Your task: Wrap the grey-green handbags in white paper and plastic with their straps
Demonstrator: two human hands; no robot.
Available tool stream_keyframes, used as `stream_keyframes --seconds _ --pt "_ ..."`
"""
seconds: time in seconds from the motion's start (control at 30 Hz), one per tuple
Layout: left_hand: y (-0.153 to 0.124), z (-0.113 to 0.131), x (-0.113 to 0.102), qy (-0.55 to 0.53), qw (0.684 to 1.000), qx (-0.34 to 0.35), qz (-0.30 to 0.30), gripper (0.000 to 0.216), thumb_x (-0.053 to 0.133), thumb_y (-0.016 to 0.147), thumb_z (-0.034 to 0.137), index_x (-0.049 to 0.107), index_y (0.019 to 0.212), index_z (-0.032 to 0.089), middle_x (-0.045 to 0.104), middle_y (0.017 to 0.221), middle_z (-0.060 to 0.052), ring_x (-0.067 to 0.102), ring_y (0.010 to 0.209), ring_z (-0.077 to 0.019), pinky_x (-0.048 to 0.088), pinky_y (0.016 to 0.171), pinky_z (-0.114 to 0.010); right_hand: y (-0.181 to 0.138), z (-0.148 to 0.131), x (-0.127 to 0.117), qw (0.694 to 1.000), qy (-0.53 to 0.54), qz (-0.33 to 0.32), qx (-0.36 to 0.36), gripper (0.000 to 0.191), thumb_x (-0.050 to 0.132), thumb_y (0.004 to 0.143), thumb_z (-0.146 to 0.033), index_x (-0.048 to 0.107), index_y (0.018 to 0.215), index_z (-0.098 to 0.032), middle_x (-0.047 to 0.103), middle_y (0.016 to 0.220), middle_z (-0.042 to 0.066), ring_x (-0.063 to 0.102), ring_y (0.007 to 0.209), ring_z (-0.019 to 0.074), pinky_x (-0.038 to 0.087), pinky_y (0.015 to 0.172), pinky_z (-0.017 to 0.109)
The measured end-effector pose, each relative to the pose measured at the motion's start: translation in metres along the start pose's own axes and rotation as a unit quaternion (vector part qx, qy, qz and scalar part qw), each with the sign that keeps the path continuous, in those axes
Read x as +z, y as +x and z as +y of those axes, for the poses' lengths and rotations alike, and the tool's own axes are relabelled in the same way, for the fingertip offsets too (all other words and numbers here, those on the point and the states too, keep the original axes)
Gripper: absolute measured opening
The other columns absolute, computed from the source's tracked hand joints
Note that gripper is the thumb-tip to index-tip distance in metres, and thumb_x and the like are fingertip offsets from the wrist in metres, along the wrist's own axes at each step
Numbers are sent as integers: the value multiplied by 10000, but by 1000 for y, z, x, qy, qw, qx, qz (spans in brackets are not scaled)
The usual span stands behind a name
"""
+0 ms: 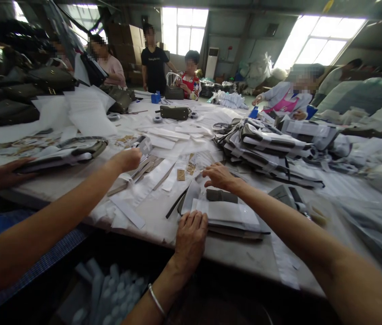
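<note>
A flat dark grey-green handbag (222, 195) lies in front of me near the table's edge, partly covered by a white wrap (226, 214). My left hand (191, 232), with a bracelet on its wrist, holds the bag's near left edge; its fingers bend over the white wrap and its thumb is hidden. Above the bag's far side is my right hand (221, 176), palm down, fingers apart and slightly bent. Whether its fingertips touch the bag I cannot tell. A thin dark strap (175, 203) sticks out at the bag's left. Small brown paper packets (180, 174) lie just beyond.
At my left, a co-worker's hand (128, 160) is closed over the table, the other (10, 176) at another wrapped bag (72, 153). A pile of wrapped bags (262, 146) stands back right. A tape dispenser (287, 198) lies right. White rolls (116, 289) sit below the table.
</note>
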State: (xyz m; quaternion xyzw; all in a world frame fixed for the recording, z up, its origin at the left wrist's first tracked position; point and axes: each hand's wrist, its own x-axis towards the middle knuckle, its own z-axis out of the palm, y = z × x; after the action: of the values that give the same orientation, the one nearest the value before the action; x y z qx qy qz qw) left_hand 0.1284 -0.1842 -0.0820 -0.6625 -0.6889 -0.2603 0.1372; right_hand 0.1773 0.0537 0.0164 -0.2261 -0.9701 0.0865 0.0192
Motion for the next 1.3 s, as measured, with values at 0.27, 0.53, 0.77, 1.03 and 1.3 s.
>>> stream_keyframes --seconds 0.27,0.53,0.77,1.03,1.3 --pt "21 -4 -13 -21 998 -26 -62 149 623 916 303 624 1028 205 645 945 -33 589 940 -232 439 923 -417 -48 -15 50 993 93 46 58 182 714 855 -287 694 1005 -186 706 1012 58 623 979 221 442 855 298" --pt "37 -7 -33 -54 991 -10 -124 134 595 939 275 634 834 202 662 865 -25 618 866 -204 441 824 -356 -56 -23 56 988 140 30 59 216 737 809 -322 697 988 -207 713 982 44 623 941 227 442 831 310" --pt "66 -37 -33 -77 989 -58 -108 173 571 951 261 637 1107 227 683 1116 -35 624 1035 -192 453 904 -320 -71 -33 73 985 139 53 89 406 628 910 -420 593 1263 -224 624 1275 100 554 1163 288 386 974 428" --pt "98 -56 -8 -30 981 -25 -192 218 545 962 315 706 911 177 713 988 -66 634 1026 -217 428 982 -370 -77 -41 66 990 117 4 80 316 590 931 -421 673 1163 -224 689 1151 86 595 1085 275 390 939 383" --pt "129 -93 10 6 964 -124 -233 312 575 955 370 601 1173 148 628 1161 -91 630 995 -206 548 864 -412 -92 -52 73 983 151 25 99 337 641 907 -443 682 1164 -229 696 1163 59 598 1096 249 367 953 352"
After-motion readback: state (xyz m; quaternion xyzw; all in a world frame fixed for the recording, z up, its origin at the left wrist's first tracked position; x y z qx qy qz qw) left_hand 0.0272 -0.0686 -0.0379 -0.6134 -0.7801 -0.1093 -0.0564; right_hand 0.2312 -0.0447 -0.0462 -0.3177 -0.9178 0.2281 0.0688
